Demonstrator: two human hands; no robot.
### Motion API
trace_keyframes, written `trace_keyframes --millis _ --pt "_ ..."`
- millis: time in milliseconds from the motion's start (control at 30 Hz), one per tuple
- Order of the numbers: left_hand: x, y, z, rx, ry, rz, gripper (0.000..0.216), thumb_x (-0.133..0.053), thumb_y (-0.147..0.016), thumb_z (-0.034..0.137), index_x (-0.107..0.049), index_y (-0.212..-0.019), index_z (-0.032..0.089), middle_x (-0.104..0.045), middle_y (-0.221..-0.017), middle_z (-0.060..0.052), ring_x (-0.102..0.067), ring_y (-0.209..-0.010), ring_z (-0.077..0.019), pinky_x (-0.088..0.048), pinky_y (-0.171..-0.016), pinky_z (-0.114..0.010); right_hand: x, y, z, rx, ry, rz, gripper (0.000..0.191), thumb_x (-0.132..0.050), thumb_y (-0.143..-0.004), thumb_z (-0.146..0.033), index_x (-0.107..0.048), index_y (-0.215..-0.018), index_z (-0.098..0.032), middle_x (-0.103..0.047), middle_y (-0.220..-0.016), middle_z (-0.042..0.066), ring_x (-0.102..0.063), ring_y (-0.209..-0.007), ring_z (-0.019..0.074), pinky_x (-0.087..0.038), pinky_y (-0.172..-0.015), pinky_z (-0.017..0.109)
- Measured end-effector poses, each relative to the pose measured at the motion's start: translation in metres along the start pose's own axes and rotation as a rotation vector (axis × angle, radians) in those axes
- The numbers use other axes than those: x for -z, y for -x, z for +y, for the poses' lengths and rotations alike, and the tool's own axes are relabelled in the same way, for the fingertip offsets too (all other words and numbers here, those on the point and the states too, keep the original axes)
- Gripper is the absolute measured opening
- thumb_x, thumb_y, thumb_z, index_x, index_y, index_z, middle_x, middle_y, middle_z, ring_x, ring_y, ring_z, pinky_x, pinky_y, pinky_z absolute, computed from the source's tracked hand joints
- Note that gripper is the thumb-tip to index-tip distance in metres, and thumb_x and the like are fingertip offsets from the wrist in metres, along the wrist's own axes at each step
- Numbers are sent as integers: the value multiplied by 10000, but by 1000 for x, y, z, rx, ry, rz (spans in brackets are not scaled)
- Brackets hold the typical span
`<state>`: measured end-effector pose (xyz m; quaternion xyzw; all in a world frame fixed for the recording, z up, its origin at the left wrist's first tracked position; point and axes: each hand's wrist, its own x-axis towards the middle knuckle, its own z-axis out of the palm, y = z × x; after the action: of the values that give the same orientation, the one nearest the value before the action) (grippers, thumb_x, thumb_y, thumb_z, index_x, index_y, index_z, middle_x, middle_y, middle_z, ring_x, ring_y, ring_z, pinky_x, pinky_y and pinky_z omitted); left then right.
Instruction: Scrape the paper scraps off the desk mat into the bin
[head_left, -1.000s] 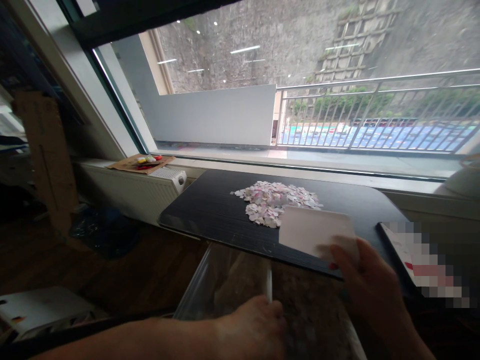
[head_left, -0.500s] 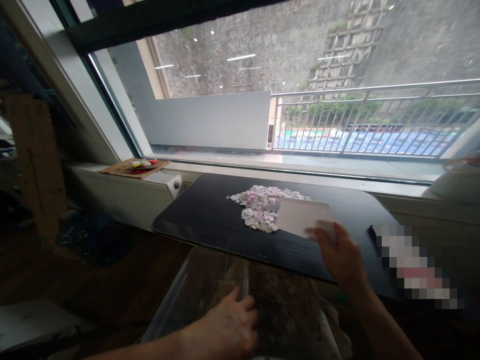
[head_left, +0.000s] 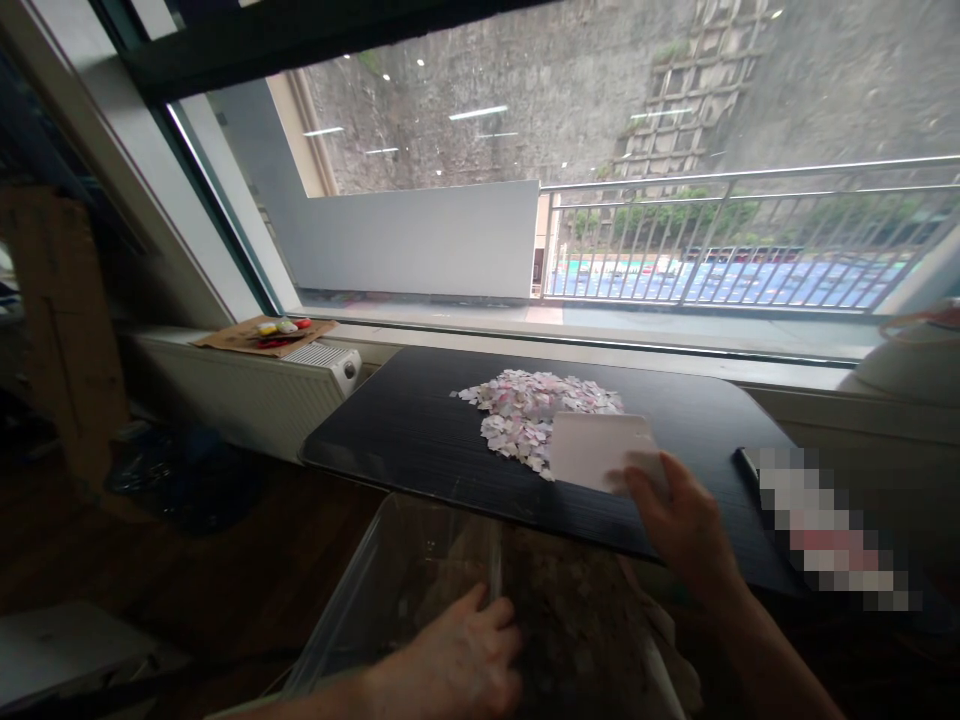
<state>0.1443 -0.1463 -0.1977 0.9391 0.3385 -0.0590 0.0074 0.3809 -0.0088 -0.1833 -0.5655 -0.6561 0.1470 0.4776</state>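
On the black tabletop (head_left: pixel 420 440) lies a heap of small white and pinkish paper scraps (head_left: pixel 525 400). My right hand (head_left: pixel 682 515) grips a flat whitish card-like scraper (head_left: pixel 596 450) by its right end. The scraper's left edge touches the near right part of the heap. Below the table's front edge sits a clear plastic bin (head_left: pixel 349 585). The fingers of my left hand (head_left: pixel 461 650) are closed over the bin's right rim, and their tips are partly hidden.
A pixelated dark-edged object (head_left: pixel 825 530) rests at the table's right end. Left of the table, a radiator (head_left: pixel 247 385) carries cardboard (head_left: pixel 262 337) with small colourful things on it. A dark plastic bag (head_left: pixel 180 475) is on the floor. Behind the table runs the windowsill (head_left: pixel 600 350).
My right hand has drawn the scraper a little towards the table's front edge, and a few scraps have shifted with it. My left hand stays at the bin's rim.
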Motion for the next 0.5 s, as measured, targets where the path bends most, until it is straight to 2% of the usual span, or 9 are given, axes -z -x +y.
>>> trace_keyframes --millis 200,500 --pt "4 2 0 27 7 12 191 -662 -911 251 -629 -734 185 -637 -823 -6 -559 -881 -198 -368 -745 -362 9 2 3 -2 30 61 293 -554 -821 -465 -667 -917 -212 -733 -771 53 -669 -680 229 -502 -627 312" --pt "-8 -1 1 13 2 32 214 -682 -899 266 -637 -709 180 -646 -806 -12 -549 -868 -198 -354 -758 -375 13 4 -5 2 63 61 268 -551 -831 -446 -659 -937 -225 -736 -766 43 -674 -670 230 -491 -612 310"
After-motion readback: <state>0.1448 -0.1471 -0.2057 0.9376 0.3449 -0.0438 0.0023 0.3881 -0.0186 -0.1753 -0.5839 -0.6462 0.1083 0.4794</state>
